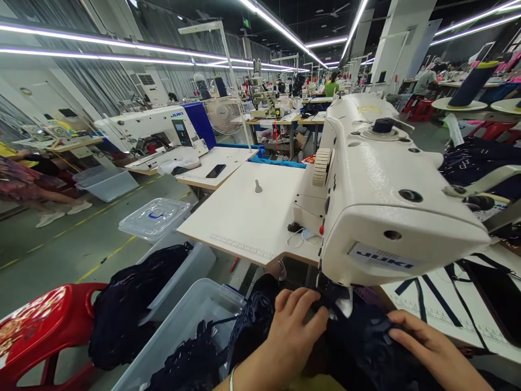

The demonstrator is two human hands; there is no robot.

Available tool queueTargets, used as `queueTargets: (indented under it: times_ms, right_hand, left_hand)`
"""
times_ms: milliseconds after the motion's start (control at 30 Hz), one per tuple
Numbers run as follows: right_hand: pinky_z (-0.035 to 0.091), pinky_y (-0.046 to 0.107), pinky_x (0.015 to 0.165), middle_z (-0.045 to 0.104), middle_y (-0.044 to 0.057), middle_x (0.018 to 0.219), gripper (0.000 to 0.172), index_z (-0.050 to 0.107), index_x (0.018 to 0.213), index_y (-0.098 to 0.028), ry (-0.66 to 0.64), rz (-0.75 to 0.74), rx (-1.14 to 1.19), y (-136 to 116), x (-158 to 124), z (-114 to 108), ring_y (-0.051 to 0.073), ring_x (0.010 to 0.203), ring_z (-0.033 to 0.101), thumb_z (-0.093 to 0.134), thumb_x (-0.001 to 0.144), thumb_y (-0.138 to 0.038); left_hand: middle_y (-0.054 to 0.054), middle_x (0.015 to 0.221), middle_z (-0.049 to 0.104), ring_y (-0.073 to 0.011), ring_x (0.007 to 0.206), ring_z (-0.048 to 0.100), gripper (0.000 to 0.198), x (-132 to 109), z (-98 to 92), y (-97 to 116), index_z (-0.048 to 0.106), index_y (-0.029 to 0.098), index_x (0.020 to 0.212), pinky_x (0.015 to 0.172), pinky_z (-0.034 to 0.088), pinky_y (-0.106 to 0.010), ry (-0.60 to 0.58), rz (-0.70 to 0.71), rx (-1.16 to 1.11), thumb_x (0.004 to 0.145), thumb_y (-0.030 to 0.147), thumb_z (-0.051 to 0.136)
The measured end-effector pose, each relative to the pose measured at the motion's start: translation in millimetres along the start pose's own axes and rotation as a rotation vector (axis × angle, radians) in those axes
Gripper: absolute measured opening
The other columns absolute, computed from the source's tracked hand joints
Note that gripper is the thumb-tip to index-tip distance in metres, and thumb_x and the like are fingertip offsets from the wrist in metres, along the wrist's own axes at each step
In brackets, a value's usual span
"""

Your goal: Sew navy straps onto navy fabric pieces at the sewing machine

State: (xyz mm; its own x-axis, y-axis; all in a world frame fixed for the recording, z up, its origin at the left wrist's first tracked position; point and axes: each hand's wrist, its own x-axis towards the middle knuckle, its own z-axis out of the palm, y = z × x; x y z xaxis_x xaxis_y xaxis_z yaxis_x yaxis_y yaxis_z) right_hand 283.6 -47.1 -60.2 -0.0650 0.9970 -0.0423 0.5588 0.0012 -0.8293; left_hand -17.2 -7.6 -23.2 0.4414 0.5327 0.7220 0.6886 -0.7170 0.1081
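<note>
Curling our left hand [299, 320] over the dark navy fabric [362, 347], we grip it just beneath the head of the white metal sewing machine [386, 184]. Our right hand [423, 339] lies on the same fabric, fingers stretched; we cannot tell whether it pinches. A clear plastic bin [183, 317] beside us holds more dark cloth.

Bright light is cast by ceiling light strips [285, 31], which are blown out to white. A sheen is thrown on the sewing machine [378, 179]. Detail is lost in the dark cloth [366, 347]. Lines are bent at the edges.
</note>
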Motion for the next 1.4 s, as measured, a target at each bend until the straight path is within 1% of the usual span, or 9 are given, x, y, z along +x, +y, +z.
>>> queueTargets:
  times_ms: [133, 233, 300, 433, 567, 767, 900, 1100, 1400]
  right_hand:
    - [0.054, 0.023, 0.053, 0.072, 0.001, 0.079, 0.030, 0.069, 0.096, -0.027, 0.082, -0.047, 0.026, -49, -2, -5, 0.019, 0.063, 0.067, 0.048, 0.094, -0.049]
    - [0.054, 0.028, 0.065, 0.070, 0.004, 0.084, 0.024, 0.067, 0.097, -0.026, 0.147, -0.303, -0.144, -76, 15, 20, 0.021, 0.074, 0.067, 0.047, 0.097, -0.040]
    - [0.050, 0.036, 0.070, 0.069, 0.006, 0.082, 0.022, 0.066, 0.091, -0.022, 0.312, -0.484, -0.372, -88, 28, 38, 0.024, 0.076, 0.065, 0.047, 0.098, -0.033]
    - [0.044, 0.040, 0.078, 0.069, 0.006, 0.078, 0.014, 0.064, 0.089, -0.018, 0.460, -0.670, -0.731, -99, 39, 55, 0.023, 0.072, 0.063, 0.052, 0.096, -0.019]
    - [0.044, 0.043, 0.080, 0.067, 0.004, 0.073, 0.017, 0.059, 0.084, -0.021, 0.401, -0.525, -0.648, -96, 37, 55, 0.022, 0.070, 0.063, 0.050, 0.098, -0.027]
    - [0.052, 0.031, 0.071, 0.065, 0.002, 0.085, 0.026, 0.050, 0.102, -0.024, 0.149, -0.071, 0.000, -73, 41, 55, 0.021, 0.084, 0.065, 0.041, 0.098, -0.047]
    - [0.051, 0.033, 0.070, 0.058, 0.000, 0.072, 0.028, 0.051, 0.092, -0.023, 0.185, -0.071, -0.004, -67, 46, 50, 0.020, 0.072, 0.060, 0.040, 0.096, -0.048]
    - [0.048, 0.044, 0.074, 0.065, 0.009, 0.080, 0.024, 0.051, 0.079, -0.024, 0.287, -0.149, -0.228, -74, 57, 46, 0.031, 0.087, 0.061, 0.040, 0.091, -0.042]
    - [0.044, 0.048, 0.083, 0.067, 0.014, 0.099, 0.026, 0.058, 0.098, -0.022, 0.295, -0.182, -0.249, -73, 58, 49, 0.033, 0.101, 0.058, 0.038, 0.094, -0.038]
  left_hand:
    - [-0.001, 0.083, 0.066, -0.0134, 0.080, 0.062, 0.023, -1, -15.2, -31, 0.059, 0.021, 0.089, 0.079, 0.041, -0.031, 0.205, -0.145, 0.042, 0.095, 0.007, 0.042]
    - [-0.005, 0.089, 0.065, -0.0192, 0.088, 0.061, 0.019, -3, -21.5, -57, 0.060, 0.019, 0.094, 0.084, 0.039, -0.038, 0.241, -0.248, 0.172, 0.092, 0.007, 0.046]
    - [-0.007, 0.094, 0.066, -0.0218, 0.094, 0.060, 0.017, -4, -22.3, -66, 0.061, 0.018, 0.098, 0.088, 0.039, -0.040, 0.229, -0.273, 0.233, 0.092, 0.009, 0.048]
    - [-0.010, 0.122, 0.063, -0.0206, 0.119, 0.054, 0.030, -4, -17.4, -49, 0.060, 0.017, 0.118, 0.101, 0.039, -0.036, 0.051, 0.011, 0.221, 0.095, 0.008, 0.042]
    - [-0.002, 0.148, 0.045, -0.0196, 0.135, 0.039, 0.038, 2, -9.3, -14, 0.054, 0.022, 0.135, 0.113, 0.027, -0.035, -0.260, 0.441, 0.170, 0.099, 0.016, 0.043]
    - [-0.004, 0.152, 0.038, -0.0204, 0.139, 0.033, 0.044, 10, -9.0, 0, 0.047, 0.018, 0.141, 0.099, 0.036, -0.034, -0.351, 0.361, 0.162, 0.099, 0.018, 0.034]
    - [-0.003, 0.148, 0.045, -0.0181, 0.138, 0.033, 0.044, 10, -12.7, -3, 0.051, 0.016, 0.138, 0.100, 0.032, -0.034, -0.341, 0.317, 0.114, 0.099, 0.017, 0.032]
    - [-0.007, 0.143, 0.051, -0.0193, 0.139, 0.032, 0.047, 6, -7.0, -9, 0.047, 0.012, 0.140, 0.107, 0.023, -0.037, -0.328, 0.259, 0.075, 0.094, 0.012, 0.038]
    - [-0.006, 0.142, 0.051, -0.0185, 0.138, 0.034, 0.047, 9, -7.5, -14, 0.045, 0.012, 0.141, 0.109, 0.020, -0.038, -0.347, 0.266, 0.035, 0.095, 0.010, 0.036]
